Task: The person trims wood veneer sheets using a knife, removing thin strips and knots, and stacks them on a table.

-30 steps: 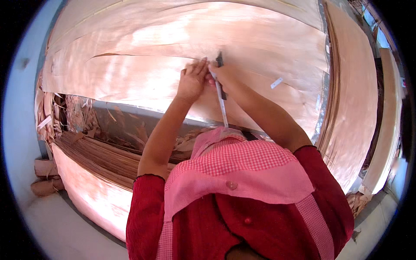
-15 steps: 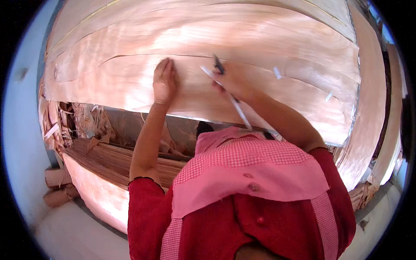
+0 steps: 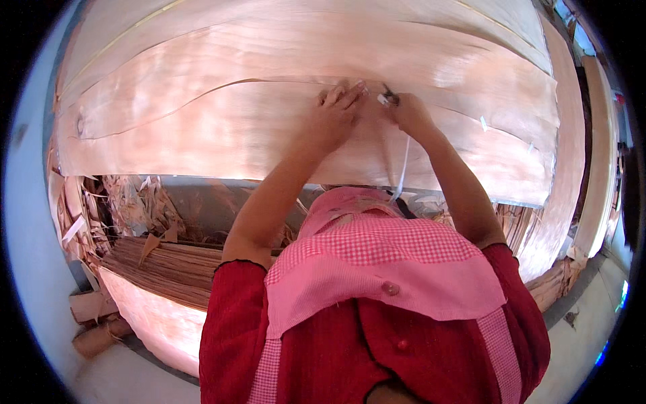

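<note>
A wide, pale pinkish-tan wood veneer sheet (image 3: 222, 145) lies spread in front of me, with a long dark split running across it. My left hand (image 3: 333, 114) rests on the veneer at this split, fingers somewhat apart, with a small white bit at the fingertips. Just to its right, my right hand (image 3: 409, 116) is closed round a small dark tool (image 3: 389, 95), whose exact kind I cannot make out. A narrow white tape strip (image 3: 402, 168) hangs from beside the right hand down to my pink checked apron (image 3: 390, 236).
Short white tape pieces (image 3: 483, 123) stick to the veneer on the right. Stacked veneer (image 3: 161, 269) lies below at the left, near torn veneer scraps (image 3: 138, 202). More long sheets (image 3: 572, 135) stand along the right side. A bluish wall (image 3: 30, 202) bounds the left.
My left hand has moved right along the split, close to the right hand. My right hand has shifted right with the dark tool. The split at the left looks wider.
</note>
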The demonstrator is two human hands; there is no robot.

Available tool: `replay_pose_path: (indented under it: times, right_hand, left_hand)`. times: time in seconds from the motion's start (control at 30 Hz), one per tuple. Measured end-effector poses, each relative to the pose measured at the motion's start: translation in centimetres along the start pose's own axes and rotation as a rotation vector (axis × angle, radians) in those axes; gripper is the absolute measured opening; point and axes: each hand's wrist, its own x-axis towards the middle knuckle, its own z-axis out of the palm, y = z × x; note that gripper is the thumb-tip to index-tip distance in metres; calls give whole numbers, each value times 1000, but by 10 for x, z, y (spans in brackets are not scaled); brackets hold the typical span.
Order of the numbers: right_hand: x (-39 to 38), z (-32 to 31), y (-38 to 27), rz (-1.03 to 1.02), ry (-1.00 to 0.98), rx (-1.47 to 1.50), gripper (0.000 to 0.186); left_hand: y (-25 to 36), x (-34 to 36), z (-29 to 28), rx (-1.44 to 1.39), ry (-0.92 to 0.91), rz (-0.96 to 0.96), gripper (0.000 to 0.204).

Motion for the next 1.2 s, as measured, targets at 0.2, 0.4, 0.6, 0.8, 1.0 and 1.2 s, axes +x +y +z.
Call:
replay_pose_path:
  times: [0.2, 0.4, 0.6, 0.8, 1.0, 1.2]
  right_hand:
    - [-4, 54, -31, 63, -112, 483, 18]
    - [28, 137, -111, 0, -238, 488, 15]
    - [32, 199, -189, 140, -173, 689, 15]
    - [39, 258, -234, 156, 3, 790, 17]
    - [22, 264, -259, 281, 150, 836, 16]
    - [20, 298, -254, 130, 143, 706, 26]
  left_hand:
    - [-126, -79, -60, 38, -141, -11, 61]
    - [-216, -113, -98, 146, -208, -10, 65]
    - [-281, -133, -113, 138, -194, -115, 64]
    - [-301, -128, -108, -102, -99, -223, 64]
    - [-314, -140, -100, -200, 267, -97, 68]
    - [-321, -139, -107, -276, 15, 23, 74]
